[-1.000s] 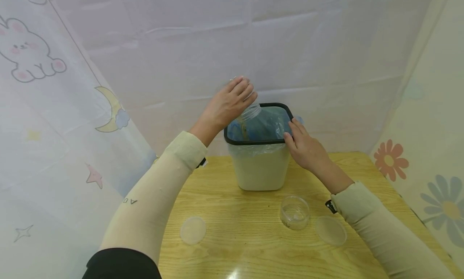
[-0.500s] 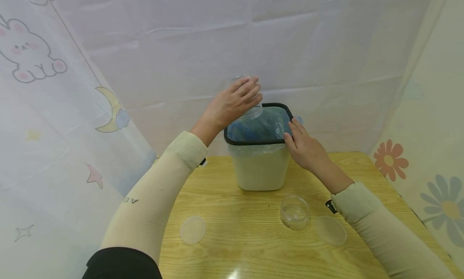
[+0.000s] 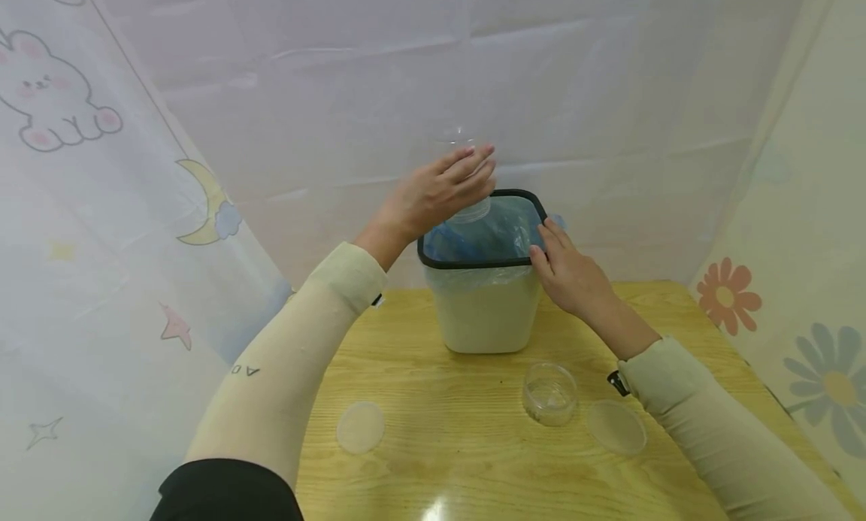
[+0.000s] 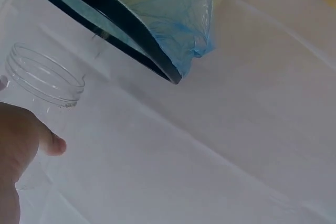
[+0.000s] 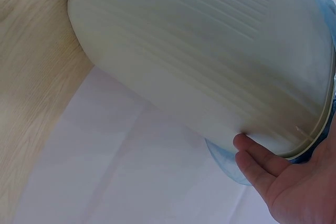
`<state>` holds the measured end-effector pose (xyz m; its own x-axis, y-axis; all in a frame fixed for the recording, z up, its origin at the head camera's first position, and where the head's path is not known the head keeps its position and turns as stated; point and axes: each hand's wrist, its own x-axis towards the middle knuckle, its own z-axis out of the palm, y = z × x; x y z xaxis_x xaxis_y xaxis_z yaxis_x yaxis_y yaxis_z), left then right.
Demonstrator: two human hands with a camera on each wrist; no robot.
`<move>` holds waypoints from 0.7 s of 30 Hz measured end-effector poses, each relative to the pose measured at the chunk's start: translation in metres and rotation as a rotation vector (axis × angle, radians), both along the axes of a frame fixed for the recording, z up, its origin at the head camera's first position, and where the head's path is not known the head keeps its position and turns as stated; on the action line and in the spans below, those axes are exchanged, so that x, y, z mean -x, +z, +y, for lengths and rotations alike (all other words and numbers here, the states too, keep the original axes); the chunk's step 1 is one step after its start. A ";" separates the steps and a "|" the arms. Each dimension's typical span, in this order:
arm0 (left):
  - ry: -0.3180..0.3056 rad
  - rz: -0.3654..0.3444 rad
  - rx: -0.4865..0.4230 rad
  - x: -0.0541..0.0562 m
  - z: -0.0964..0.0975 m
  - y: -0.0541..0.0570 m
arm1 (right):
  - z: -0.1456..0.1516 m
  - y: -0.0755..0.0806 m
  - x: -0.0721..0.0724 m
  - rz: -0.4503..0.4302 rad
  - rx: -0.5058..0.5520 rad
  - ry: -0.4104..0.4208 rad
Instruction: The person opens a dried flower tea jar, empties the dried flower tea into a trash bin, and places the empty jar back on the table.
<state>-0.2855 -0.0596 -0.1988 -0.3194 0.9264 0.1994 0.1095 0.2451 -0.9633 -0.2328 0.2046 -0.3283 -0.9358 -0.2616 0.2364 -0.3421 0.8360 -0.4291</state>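
Note:
My left hand (image 3: 436, 198) grips a clear plastic jar (image 3: 472, 210), tipped mouth down over the trash bin's opening. The left wrist view shows the jar's threaded mouth (image 4: 47, 77), with small brownish bits stuck at its rim. The trash bin (image 3: 489, 314) is pale, with a black rim ring and a thin blue bag lining it. My right hand (image 3: 575, 277) holds the bin's right front rim. In the right wrist view, two fingers (image 5: 257, 163) lie against the bin's outer wall; the thumb is hidden there.
On the wooden table (image 3: 433, 446), a clear round container (image 3: 550, 395) with a little something inside stands before the bin. A translucent lid (image 3: 617, 428) lies to its right, another round lid (image 3: 360, 428) at left. A pale printed curtain (image 3: 575, 92) hangs close behind.
My left hand has tilted the jar further, nearly upside down, and shifted slightly right. The brownish stream below its mouth a second ago no longer shows in the head view. My right hand stays put.

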 end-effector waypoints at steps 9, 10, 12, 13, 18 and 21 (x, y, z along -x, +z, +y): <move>0.059 -0.057 0.006 -0.001 0.009 -0.004 | 0.001 0.000 -0.001 0.009 -0.001 -0.003; 0.063 -0.077 -0.029 -0.001 0.010 -0.004 | 0.000 0.000 -0.001 0.009 -0.001 -0.003; 0.097 -0.131 -0.106 -0.001 0.011 -0.004 | 0.000 0.000 -0.001 0.011 -0.001 -0.004; 0.116 -0.163 -0.150 -0.001 0.011 -0.005 | 0.000 0.000 -0.002 0.011 -0.001 -0.003; 0.191 -0.227 -0.235 -0.002 0.009 -0.006 | -0.002 0.000 -0.002 0.018 0.004 -0.006; 0.186 -0.180 -0.198 -0.001 0.006 -0.008 | -0.003 -0.001 -0.003 0.018 0.010 -0.005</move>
